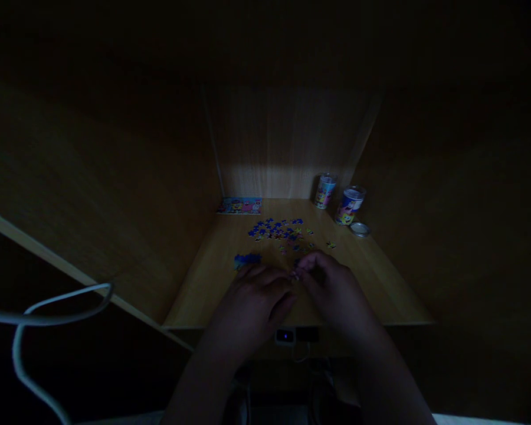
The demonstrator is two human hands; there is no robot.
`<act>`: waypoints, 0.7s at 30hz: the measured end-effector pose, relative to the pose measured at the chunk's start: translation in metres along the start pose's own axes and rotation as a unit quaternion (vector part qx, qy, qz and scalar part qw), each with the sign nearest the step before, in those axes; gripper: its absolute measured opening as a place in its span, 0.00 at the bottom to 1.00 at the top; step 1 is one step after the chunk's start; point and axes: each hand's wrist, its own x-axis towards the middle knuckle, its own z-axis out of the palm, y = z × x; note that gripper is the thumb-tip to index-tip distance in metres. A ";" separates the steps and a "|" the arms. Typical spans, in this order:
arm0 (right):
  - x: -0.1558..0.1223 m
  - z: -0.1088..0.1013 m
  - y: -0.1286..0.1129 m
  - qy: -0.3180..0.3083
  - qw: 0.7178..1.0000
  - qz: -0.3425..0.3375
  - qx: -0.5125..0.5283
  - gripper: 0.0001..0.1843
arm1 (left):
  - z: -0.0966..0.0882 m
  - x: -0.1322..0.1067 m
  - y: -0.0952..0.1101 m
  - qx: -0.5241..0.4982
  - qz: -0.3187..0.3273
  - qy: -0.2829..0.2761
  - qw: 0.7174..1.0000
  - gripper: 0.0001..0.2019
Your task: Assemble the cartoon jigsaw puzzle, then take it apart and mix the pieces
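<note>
My right hand (331, 286) is closed in a pinch on a small jigsaw puzzle piece (295, 274) just above the wooden surface. Palm down, my left hand (259, 292) rests near it, its fingers lying over the surface and its thumb apart from them. A joined strip of blue puzzle pieces (246, 259) shows just beyond the left fingers, which hide its near part. Farther off lie several loose puzzle pieces (274, 229), blue, yellow and pink. The light is dim, so what lies beneath my left fingers is hidden.
A picture card (239, 205) with cartoon figures lies at the back left. Two cartoon-printed cans (325, 190) (349, 206) stand at the back right, with a round lid (360, 229) beside them. Wooden panels enclose the surface. A white cable (39, 320) hangs at the left.
</note>
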 end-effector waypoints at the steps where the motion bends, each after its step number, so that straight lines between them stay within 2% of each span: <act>1: 0.000 0.000 0.000 0.004 1.000 0.005 0.017 0.02 | 0.000 0.000 0.000 0.003 -0.001 0.002 1.000 0.08; 4: 0.001 0.000 0.001 0.018 0.999 0.019 0.019 0.03 | 0.000 0.000 -0.001 0.007 0.000 0.004 1.000 0.09; 11: 0.001 0.006 0.004 0.057 0.984 0.009 -0.171 0.06 | -0.001 0.001 0.001 0.012 -0.005 -0.004 1.000 0.09; 15: 0.001 0.008 0.005 0.064 0.973 0.008 -0.223 0.06 | 0.000 0.002 0.002 0.043 -0.040 0.006 0.998 0.12; 21: 0.000 0.008 0.000 0.075 0.963 -0.024 -0.258 0.07 | 0.005 0.003 -0.001 0.112 -0.113 0.031 0.987 0.24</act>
